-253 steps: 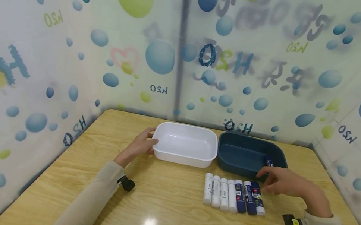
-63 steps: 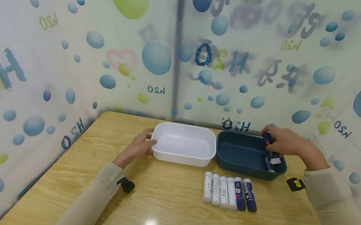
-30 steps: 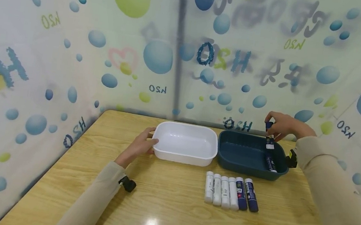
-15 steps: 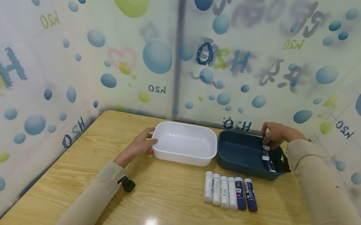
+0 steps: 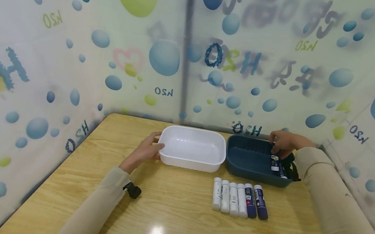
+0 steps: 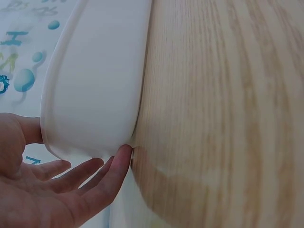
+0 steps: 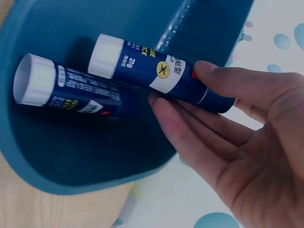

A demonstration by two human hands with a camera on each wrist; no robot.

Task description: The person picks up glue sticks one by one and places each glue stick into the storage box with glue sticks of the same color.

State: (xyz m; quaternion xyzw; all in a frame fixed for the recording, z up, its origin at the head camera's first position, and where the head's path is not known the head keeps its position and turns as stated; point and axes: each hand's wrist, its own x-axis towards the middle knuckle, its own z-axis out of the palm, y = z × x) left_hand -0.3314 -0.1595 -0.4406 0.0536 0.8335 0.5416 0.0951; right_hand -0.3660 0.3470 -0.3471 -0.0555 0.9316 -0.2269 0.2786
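In the head view my left hand (image 5: 146,149) grips the left end of the white tray (image 5: 191,164), thumb at the rim. The left wrist view shows its fingers (image 6: 102,187) against the end wall of that tray. My right hand (image 5: 286,142) reaches into the right part of the dark blue tray (image 5: 250,174). Its thumb and fingers pinch the blue end of a glue stick (image 7: 147,66), whose white end points into the tray. A second blue glue stick (image 7: 71,88) lies in the tray beside it.
Both trays stand side by side near the wall, on a wooden table (image 5: 175,213). In front of them lie several white glue sticks (image 5: 233,198) in a row, with two blue glue sticks (image 5: 260,202) at the row's right end.
One blue glue stick has left the row since the oldest frame. My right hand has carried it over the dark blue tray and lowered it inside. My left hand stays on the white tray.
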